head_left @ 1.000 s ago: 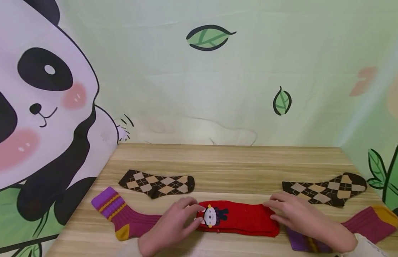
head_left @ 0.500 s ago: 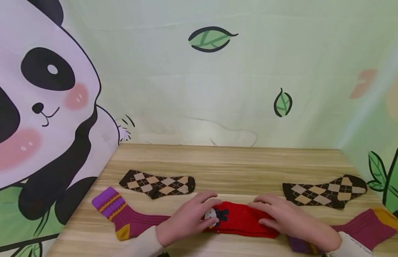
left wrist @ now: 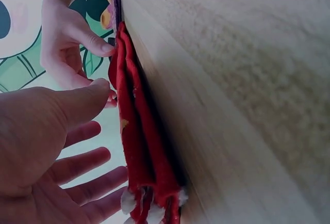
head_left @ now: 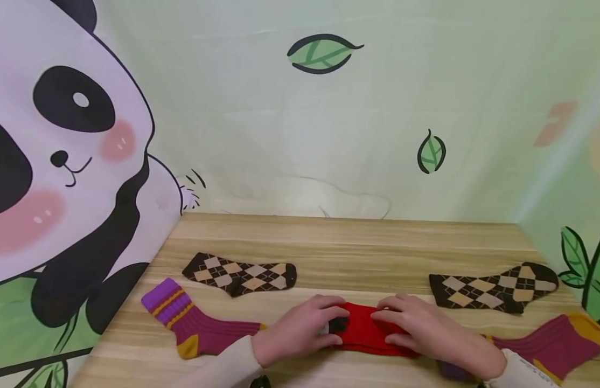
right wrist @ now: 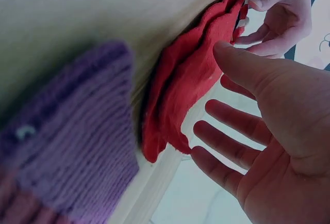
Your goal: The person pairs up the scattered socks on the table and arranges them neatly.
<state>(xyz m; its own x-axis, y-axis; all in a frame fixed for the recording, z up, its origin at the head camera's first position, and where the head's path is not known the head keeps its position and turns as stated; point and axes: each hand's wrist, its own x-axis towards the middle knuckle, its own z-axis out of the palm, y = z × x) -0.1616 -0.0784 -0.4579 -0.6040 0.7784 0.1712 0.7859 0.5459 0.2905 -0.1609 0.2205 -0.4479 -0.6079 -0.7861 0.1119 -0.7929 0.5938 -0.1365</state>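
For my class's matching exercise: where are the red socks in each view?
Head: red socks low, slightly right of centre.
Left wrist: red socks mostly left of centre, reaching bottom edge.
Right wrist: red socks slanting from top through centre.
Shared landmark: the right hand, in all three.

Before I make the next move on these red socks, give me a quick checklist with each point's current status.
1. Red socks resting on the table: ok.
2. Left grip and right grip both over the red socks: ok.
3. Fabric firmly held: not ok; in the wrist views the fingers are spread, not closed around it.
4. Left argyle sock and right argyle sock out of the way: ok, both farther back.
5. Right maroon sock uncovered: not ok; the right forearm hides part.
6. Left maroon sock clear of the red socks: cannot tell; the left grip blocks the view.
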